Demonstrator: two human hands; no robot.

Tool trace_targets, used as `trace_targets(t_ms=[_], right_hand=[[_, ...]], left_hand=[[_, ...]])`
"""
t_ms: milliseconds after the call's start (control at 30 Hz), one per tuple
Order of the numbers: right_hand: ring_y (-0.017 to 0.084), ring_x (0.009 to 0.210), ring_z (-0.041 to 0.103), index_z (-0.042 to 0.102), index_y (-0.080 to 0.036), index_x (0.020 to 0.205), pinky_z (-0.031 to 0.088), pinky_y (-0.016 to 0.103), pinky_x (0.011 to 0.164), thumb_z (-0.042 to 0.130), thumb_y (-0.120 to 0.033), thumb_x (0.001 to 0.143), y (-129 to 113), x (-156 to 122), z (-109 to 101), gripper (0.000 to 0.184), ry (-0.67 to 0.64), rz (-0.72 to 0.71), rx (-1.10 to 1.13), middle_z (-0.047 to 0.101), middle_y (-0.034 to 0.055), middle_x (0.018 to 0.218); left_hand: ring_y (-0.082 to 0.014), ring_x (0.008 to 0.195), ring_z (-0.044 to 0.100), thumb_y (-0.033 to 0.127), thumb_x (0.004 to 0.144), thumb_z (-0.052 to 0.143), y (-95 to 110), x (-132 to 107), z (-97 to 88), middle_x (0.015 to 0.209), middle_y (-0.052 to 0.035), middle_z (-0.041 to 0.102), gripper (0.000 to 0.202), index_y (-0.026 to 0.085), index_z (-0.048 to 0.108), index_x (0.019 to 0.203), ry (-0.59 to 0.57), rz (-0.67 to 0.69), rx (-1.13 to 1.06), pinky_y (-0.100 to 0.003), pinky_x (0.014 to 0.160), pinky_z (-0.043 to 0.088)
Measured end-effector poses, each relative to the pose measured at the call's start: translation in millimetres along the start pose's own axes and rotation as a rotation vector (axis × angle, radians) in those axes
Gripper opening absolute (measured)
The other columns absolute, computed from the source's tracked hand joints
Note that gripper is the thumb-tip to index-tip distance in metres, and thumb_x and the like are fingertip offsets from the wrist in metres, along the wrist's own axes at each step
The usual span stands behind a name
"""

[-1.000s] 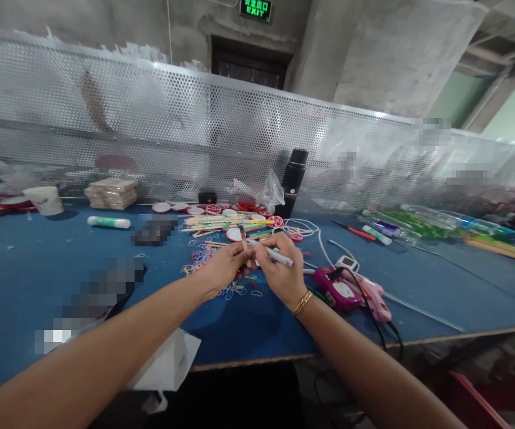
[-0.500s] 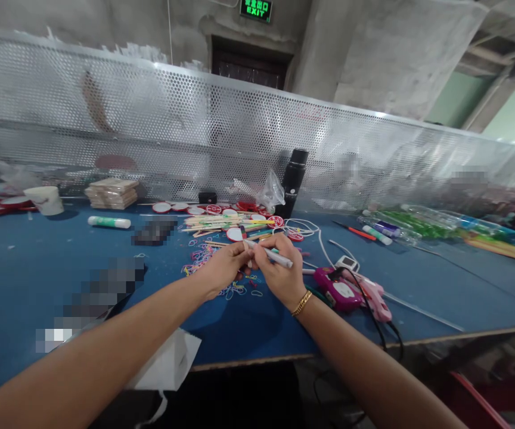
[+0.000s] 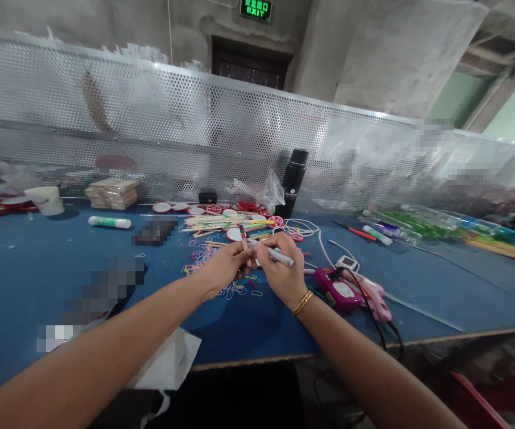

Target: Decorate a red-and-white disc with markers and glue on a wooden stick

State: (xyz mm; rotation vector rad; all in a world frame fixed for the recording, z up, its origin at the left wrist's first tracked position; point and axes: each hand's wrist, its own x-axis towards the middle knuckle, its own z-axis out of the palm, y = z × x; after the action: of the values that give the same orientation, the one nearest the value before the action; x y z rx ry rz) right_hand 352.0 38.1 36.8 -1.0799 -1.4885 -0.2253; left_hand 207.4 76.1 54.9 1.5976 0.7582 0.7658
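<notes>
My left hand (image 3: pixel 222 266) pinches a thin wooden craft stick (image 3: pixel 242 233) that stands upright above the blue table (image 3: pixel 38 268). My right hand (image 3: pixel 281 266) grips a white marker pen (image 3: pixel 275 254), its tip against the stick. Both hands meet just above a scatter of coloured rubber bands (image 3: pixel 204 257). A gold bracelet circles my right wrist. Beyond the hands lie a pile of wooden sticks (image 3: pixel 215 221) and red and white round discs (image 3: pixel 213 209).
A pink glue gun (image 3: pixel 374 296) and a magenta device (image 3: pixel 340 291) with cables lie right of my hands. A black flask (image 3: pixel 293 182) stands at the back by the perforated metal screen. A green glue stick (image 3: pixel 109 222), a white cup (image 3: pixel 46 199) and stacked boards (image 3: pixel 111 193) sit left.
The stick dipped low between my fingers half a second ago and stands upright again. The pen stayed at the stick with small movements.
</notes>
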Motion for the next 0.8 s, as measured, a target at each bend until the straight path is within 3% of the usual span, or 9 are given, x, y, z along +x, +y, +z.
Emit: trace_targets(t_ms=[800], right_hand=[[0.019, 0.076, 0.061, 0.059, -0.022, 0.076, 0.047, 0.035, 0.076, 0.060, -0.025, 0.085, -2.2, -0.3, 1.9, 0.010, -0.028, -0.020, 0.037, 0.064, 0.0008, 0.074]], left_hand=[[-0.0093, 0.059, 0.046, 0.050, 0.077, 0.066, -1.6, 1.1, 0.3, 0.069, 0.0020, 0.051, 0.034, 0.018, 0.055, 0.079, 0.013, -0.010, -0.016, -0.021, 0.051, 0.032]])
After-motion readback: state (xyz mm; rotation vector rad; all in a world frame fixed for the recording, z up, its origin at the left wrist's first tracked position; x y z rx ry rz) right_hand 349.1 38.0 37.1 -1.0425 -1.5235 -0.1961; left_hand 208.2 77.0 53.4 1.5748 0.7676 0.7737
